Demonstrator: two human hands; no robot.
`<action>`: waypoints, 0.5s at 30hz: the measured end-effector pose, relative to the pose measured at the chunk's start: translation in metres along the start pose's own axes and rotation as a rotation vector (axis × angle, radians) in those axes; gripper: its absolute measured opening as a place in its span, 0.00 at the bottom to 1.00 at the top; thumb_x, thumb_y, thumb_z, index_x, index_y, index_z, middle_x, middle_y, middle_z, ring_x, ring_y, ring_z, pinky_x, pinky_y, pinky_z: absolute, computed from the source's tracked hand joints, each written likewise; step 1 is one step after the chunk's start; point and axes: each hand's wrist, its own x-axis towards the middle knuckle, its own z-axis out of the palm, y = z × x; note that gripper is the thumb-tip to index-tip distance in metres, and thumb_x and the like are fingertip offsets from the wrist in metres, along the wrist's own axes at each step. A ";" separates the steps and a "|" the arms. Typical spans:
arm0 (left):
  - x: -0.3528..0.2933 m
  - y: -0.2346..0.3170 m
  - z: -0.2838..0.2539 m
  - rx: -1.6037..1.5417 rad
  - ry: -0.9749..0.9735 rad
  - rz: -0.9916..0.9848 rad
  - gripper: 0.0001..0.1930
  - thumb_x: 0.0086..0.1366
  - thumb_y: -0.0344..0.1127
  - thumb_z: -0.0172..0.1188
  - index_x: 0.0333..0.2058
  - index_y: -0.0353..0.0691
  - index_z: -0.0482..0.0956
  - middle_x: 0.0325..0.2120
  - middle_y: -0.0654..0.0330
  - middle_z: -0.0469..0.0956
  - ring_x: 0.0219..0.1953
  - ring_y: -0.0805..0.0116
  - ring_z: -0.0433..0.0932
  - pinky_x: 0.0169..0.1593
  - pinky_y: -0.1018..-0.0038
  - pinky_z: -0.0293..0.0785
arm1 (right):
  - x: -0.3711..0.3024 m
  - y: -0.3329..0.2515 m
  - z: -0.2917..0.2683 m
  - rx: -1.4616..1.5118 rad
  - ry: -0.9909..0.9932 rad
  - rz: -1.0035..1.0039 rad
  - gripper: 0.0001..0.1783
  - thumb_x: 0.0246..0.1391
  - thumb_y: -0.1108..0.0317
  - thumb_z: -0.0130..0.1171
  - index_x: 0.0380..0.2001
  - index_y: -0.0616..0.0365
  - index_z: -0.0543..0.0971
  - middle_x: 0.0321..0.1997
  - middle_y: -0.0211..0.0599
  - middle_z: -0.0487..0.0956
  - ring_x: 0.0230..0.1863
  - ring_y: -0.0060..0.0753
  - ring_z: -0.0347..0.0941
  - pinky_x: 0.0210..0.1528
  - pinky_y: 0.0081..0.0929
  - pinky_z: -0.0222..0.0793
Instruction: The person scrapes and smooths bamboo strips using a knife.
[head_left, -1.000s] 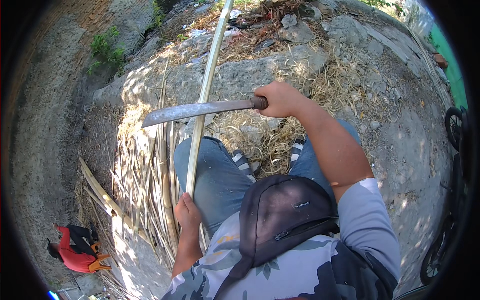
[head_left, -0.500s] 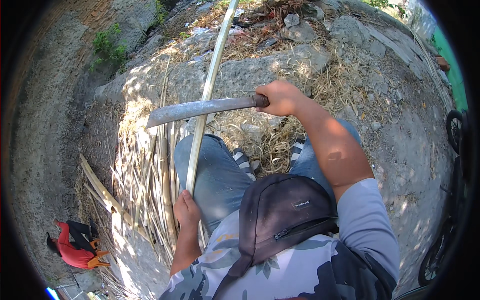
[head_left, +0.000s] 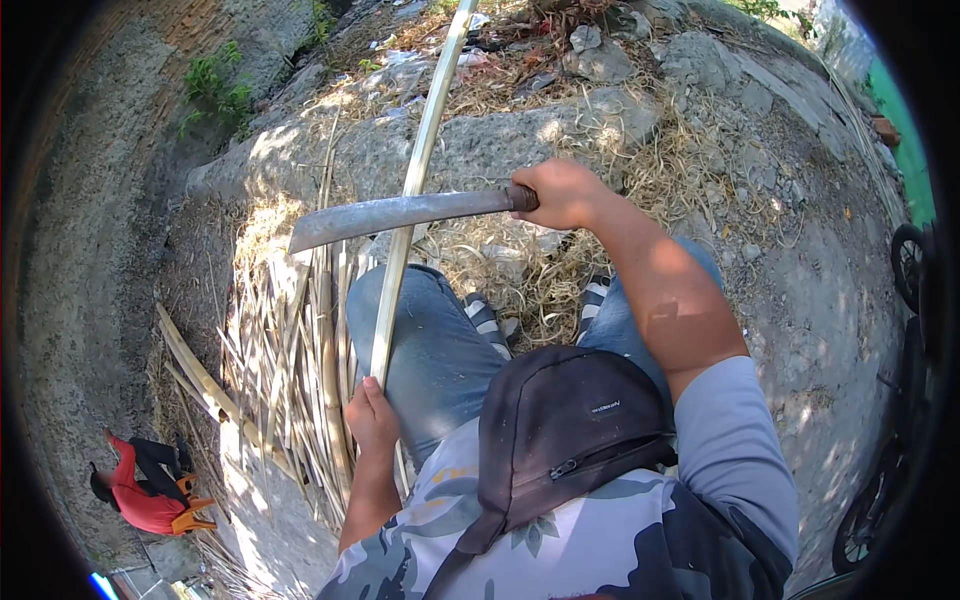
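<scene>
My right hand is wrapped round the dark handle of a machete, its long blade pointing left across a pale bamboo strip. The blade lies over the strip, above my left knee. My left hand grips the near end of the strip beside my left thigh. From there the strip slants up and away past the top of the view. Many split bamboo strips lie in a heap on the ground to my left.
Curly shavings cover the ground around my sandals. A low concrete ledge runs ahead. A thicker bamboo piece lies left of the heap. Another person in red sits at the far left. Bicycle or motorbike wheels stand at right.
Almost nothing differs. The machete blade's tip has shifted very slightly up and left; both hands keep their holds.
</scene>
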 end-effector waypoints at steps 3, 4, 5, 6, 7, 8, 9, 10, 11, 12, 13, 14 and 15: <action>0.000 -0.001 0.000 0.042 0.014 0.012 0.26 0.77 0.46 0.44 0.26 0.31 0.75 0.14 0.46 0.70 0.16 0.48 0.69 0.24 0.57 0.62 | 0.002 0.004 0.005 0.010 0.019 -0.017 0.17 0.50 0.49 0.69 0.35 0.48 0.80 0.35 0.41 0.84 0.43 0.50 0.81 0.45 0.48 0.75; -0.001 -0.002 -0.001 0.042 0.002 -0.004 0.25 0.77 0.46 0.44 0.26 0.31 0.75 0.14 0.46 0.70 0.17 0.47 0.70 0.25 0.57 0.62 | 0.002 0.005 0.007 0.018 0.035 -0.031 0.18 0.50 0.49 0.69 0.35 0.49 0.80 0.36 0.41 0.84 0.42 0.50 0.81 0.45 0.48 0.75; -0.001 -0.002 -0.001 0.042 -0.009 -0.019 0.25 0.77 0.46 0.44 0.27 0.31 0.76 0.15 0.45 0.70 0.17 0.47 0.70 0.25 0.57 0.62 | 0.003 0.006 0.007 0.018 0.032 -0.032 0.18 0.50 0.49 0.69 0.35 0.49 0.80 0.36 0.41 0.84 0.42 0.50 0.81 0.45 0.48 0.75; -0.001 -0.001 -0.001 0.042 -0.009 -0.023 0.25 0.77 0.46 0.44 0.27 0.31 0.76 0.15 0.45 0.70 0.17 0.47 0.70 0.25 0.57 0.62 | 0.003 0.006 0.008 0.030 0.030 -0.032 0.18 0.50 0.49 0.69 0.35 0.49 0.80 0.35 0.41 0.84 0.42 0.51 0.81 0.44 0.48 0.75; 0.000 0.000 -0.002 0.050 -0.011 -0.020 0.25 0.77 0.46 0.44 0.27 0.31 0.76 0.15 0.45 0.71 0.18 0.46 0.70 0.25 0.56 0.63 | 0.004 0.007 0.009 0.043 0.027 -0.032 0.18 0.50 0.49 0.69 0.36 0.49 0.80 0.35 0.42 0.84 0.42 0.51 0.81 0.44 0.48 0.75; 0.001 0.001 -0.002 0.057 -0.014 -0.016 0.25 0.77 0.46 0.44 0.27 0.31 0.76 0.15 0.45 0.71 0.18 0.46 0.71 0.26 0.56 0.63 | 0.004 0.007 0.010 0.043 0.024 -0.034 0.18 0.50 0.49 0.69 0.36 0.49 0.80 0.35 0.42 0.84 0.42 0.51 0.81 0.44 0.48 0.75; 0.000 0.000 -0.001 0.057 -0.013 -0.021 0.25 0.77 0.46 0.44 0.27 0.31 0.76 0.15 0.45 0.71 0.18 0.46 0.71 0.26 0.56 0.63 | 0.003 0.006 0.010 0.043 0.027 -0.041 0.18 0.50 0.49 0.69 0.36 0.50 0.80 0.35 0.42 0.83 0.42 0.52 0.81 0.44 0.48 0.75; 0.000 -0.002 -0.001 0.052 -0.011 -0.020 0.25 0.77 0.46 0.45 0.27 0.31 0.76 0.16 0.45 0.71 0.19 0.46 0.71 0.26 0.57 0.64 | 0.003 0.006 0.010 0.044 0.031 -0.047 0.19 0.50 0.49 0.69 0.36 0.50 0.80 0.35 0.42 0.83 0.41 0.52 0.81 0.44 0.48 0.75; 0.000 -0.003 -0.001 0.046 -0.009 -0.018 0.25 0.77 0.46 0.45 0.27 0.31 0.75 0.16 0.44 0.71 0.19 0.46 0.72 0.26 0.57 0.65 | 0.003 0.007 0.011 0.044 0.027 -0.050 0.19 0.50 0.49 0.69 0.36 0.50 0.80 0.35 0.42 0.83 0.41 0.52 0.81 0.44 0.48 0.75; 0.000 -0.002 0.000 0.048 -0.009 -0.022 0.25 0.77 0.46 0.45 0.27 0.31 0.75 0.16 0.44 0.71 0.19 0.46 0.72 0.26 0.57 0.65 | 0.003 0.008 0.012 0.060 0.049 -0.070 0.19 0.50 0.49 0.70 0.35 0.52 0.79 0.32 0.44 0.82 0.39 0.53 0.80 0.41 0.48 0.74; 0.000 -0.002 0.000 0.041 -0.003 -0.031 0.25 0.77 0.46 0.45 0.27 0.31 0.75 0.16 0.45 0.71 0.19 0.46 0.72 0.26 0.57 0.65 | 0.003 0.008 0.013 0.077 0.072 -0.089 0.20 0.50 0.49 0.70 0.33 0.54 0.79 0.30 0.46 0.81 0.36 0.54 0.79 0.39 0.48 0.73; 0.000 -0.001 0.000 0.035 0.003 -0.039 0.25 0.77 0.46 0.45 0.27 0.31 0.75 0.16 0.45 0.71 0.19 0.46 0.71 0.26 0.57 0.65 | 0.004 0.009 0.015 0.078 0.069 -0.090 0.20 0.50 0.49 0.70 0.33 0.54 0.79 0.30 0.46 0.81 0.36 0.54 0.79 0.39 0.48 0.73; 0.000 -0.001 0.000 0.036 0.002 -0.041 0.25 0.77 0.46 0.45 0.27 0.31 0.75 0.16 0.45 0.71 0.19 0.46 0.71 0.26 0.57 0.65 | 0.006 0.010 0.017 0.074 0.067 -0.089 0.20 0.50 0.50 0.70 0.33 0.55 0.78 0.29 0.46 0.81 0.36 0.55 0.79 0.38 0.47 0.73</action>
